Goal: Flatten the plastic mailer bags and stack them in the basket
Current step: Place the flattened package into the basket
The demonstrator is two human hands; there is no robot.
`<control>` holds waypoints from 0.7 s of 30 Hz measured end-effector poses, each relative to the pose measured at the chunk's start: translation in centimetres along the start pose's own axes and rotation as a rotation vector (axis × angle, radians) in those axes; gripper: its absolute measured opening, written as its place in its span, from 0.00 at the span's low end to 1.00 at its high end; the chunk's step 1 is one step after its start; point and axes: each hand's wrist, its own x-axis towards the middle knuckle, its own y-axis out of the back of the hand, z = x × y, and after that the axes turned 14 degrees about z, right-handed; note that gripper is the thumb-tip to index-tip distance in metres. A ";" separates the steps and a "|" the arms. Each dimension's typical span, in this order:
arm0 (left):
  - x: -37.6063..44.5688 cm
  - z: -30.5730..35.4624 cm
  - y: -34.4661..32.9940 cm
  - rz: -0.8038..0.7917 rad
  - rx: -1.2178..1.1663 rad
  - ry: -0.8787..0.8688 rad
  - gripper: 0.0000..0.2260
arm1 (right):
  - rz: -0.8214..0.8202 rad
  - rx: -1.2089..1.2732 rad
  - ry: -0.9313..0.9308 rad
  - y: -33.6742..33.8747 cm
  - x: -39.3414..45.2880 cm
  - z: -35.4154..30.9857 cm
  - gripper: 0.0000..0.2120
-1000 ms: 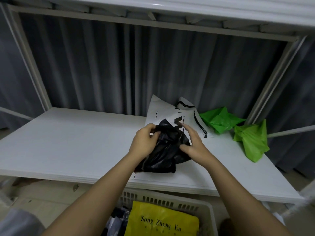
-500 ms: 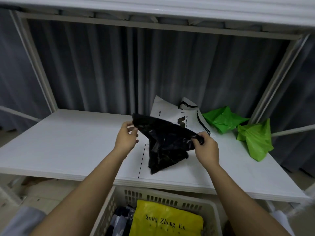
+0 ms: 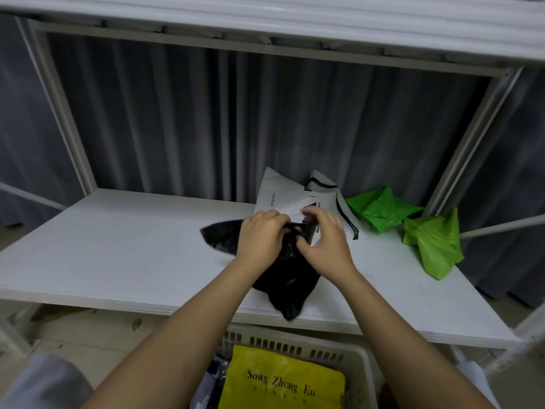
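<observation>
Mid-frame on the counter (image 3: 118, 246), the left hand (image 3: 261, 236) and right hand (image 3: 323, 242) sit close together, pinching the crumpled black bag (image 3: 287, 280). Flattening is underway; next it needs spreading, then stacking in the basket (image 3: 295, 346) below.

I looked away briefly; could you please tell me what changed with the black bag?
Both hands, left hand and right hand, came together at the middle of the crumpled black plastic mailer bag, still gripping it. The white mailer, both green bags and the yellow bag in the basket stayed put.
</observation>
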 end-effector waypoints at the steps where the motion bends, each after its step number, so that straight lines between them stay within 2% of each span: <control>1: 0.1 -0.2 0.2 0.005 -0.034 0.043 0.10 | -0.049 0.045 -0.081 0.4 -0.2 0.3 0.31; 3: 0.2 -0.5 0.5 0.018 -0.095 0.135 0.09 | -0.230 0.070 -0.257 0.9 -0.8 1.5 0.46; 5: 0.3 -0.8 0.8 0.044 -0.159 0.204 0.08 | -0.394 0.073 -0.338 0.8 -1.6 2.6 0.52; 7: 0.6 -0.9 1.1 0.062 -0.262 0.267 0.06 | -0.412 0.049 -0.346 0.4 -2.1 3.4 0.41; 9: 0.8 -0.9 1.5 0.050 -0.318 0.315 0.06 | -0.332 -0.003 -0.315 0.0 -2.4 3.6 0.25; 10: 0.8 -1.0 1.6 0.034 -0.318 0.329 0.06 | -0.309 -0.023 -0.296 -0.2 -2.4 3.5 0.21; 12: 0.7 -1.3 1.9 -0.013 -0.325 0.347 0.08 | -0.301 -0.045 -0.254 -0.6 -2.3 3.2 0.16; 15: 0.6 -1.0 2.3 -0.157 -0.385 0.365 0.19 | -0.284 -0.070 -0.183 -1.4 -2.1 2.7 0.10; 18: 0.6 0.0 2.1 -0.252 -0.151 0.240 0.27 | -0.267 -0.129 -0.042 -2.1 -1.9 2.3 0.08; 19: 0.6 0.2 1.9 -0.229 -0.082 0.205 0.26 | -0.268 -0.167 0.008 -2.2 -1.9 2.3 0.09; 21: 1.0 -0.1 1.6 -0.134 -0.031 0.168 0.16 | -0.250 -0.265 0.091 -2.2 -1.7 2.2 0.08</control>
